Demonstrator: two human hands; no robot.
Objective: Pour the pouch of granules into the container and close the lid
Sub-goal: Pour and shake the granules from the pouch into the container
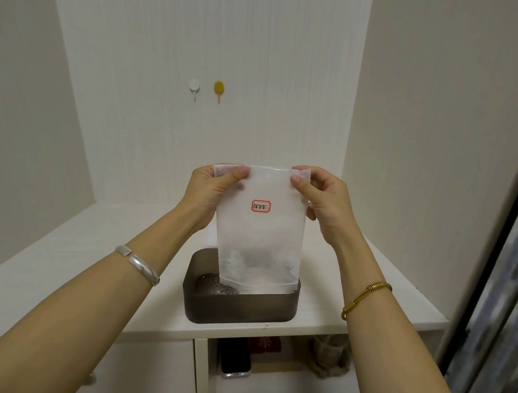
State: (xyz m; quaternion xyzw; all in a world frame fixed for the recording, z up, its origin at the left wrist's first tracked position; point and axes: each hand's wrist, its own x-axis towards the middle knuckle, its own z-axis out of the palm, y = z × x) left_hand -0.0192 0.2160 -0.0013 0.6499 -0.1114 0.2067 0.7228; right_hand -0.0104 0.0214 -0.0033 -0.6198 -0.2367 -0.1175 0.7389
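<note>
A white hook [194,86] and a yellow hook [219,88] hang side by side on the wall. Under the table's [58,251] front edge, an open shelf holds a dark phone [235,358].

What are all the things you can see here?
pouch: 1, cloudy white with a red-edged label, held upright over the container
container: 1, dark brown, on the white desk, granules inside
wall hooks: 2, one white, one yellow, on the back wall
phone: 1, black, on the shelf under the desk
bracelets: 2, silver on the left wrist, gold on the right
hands: 2, pinching the pouch's top corners
</note>
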